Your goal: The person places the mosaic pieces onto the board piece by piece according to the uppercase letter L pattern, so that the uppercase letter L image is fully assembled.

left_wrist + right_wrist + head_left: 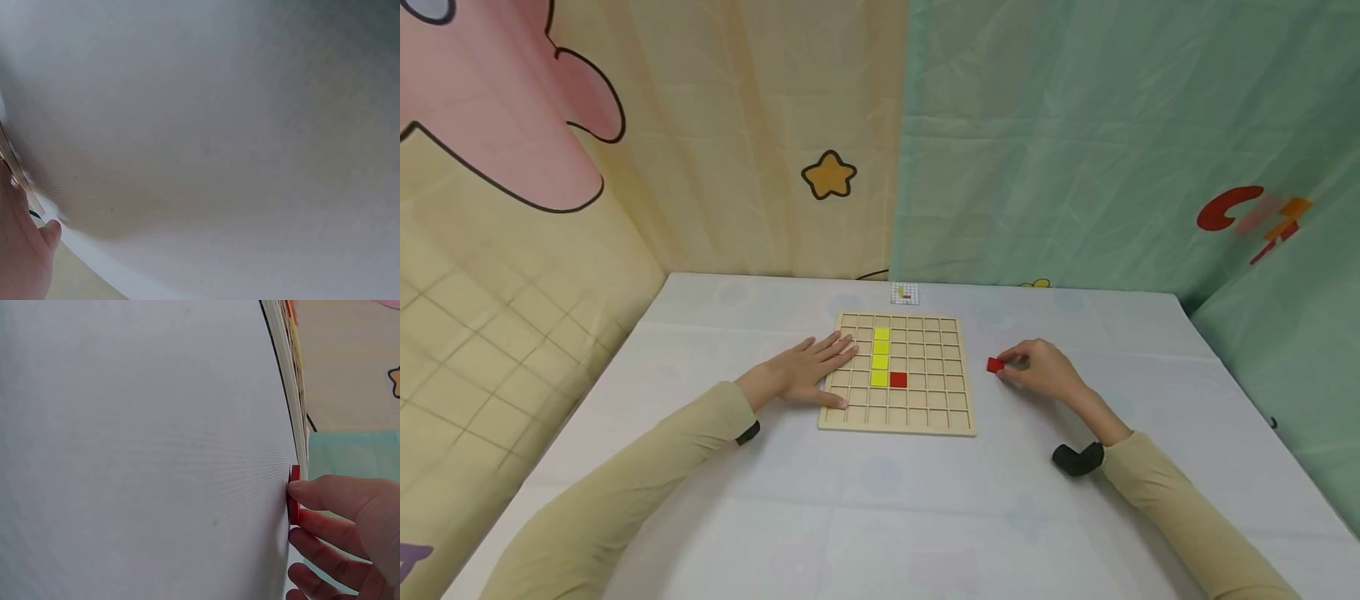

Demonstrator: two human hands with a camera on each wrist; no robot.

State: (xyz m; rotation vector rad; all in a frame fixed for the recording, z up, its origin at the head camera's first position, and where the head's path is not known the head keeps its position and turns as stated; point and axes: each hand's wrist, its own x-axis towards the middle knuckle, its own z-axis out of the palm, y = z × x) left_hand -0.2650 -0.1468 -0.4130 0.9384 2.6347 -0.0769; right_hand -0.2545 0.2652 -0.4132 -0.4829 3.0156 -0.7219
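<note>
A wooden grid board (925, 421) lies on the white table. Several yellow square tiles (881, 348) form a column on it, and one red tile (898, 380) sits beside the lowest yellow one. My left hand (801, 369) rests with spread fingers on the board's left edge; in the left wrist view only part of that hand (25, 250) shows. Right of the board, my right hand (1041, 369) pinches another red square tile (995, 365) between thumb and fingers. The right wrist view shows this tile edge-on at the table surface.
A small printed card (905, 293) with a coloured grid pattern lies behind the board, near the table's back edge. Patterned curtains (737, 167) hang behind and beside the table (880, 517). Black wrist devices (1077, 459) are strapped at the sleeves.
</note>
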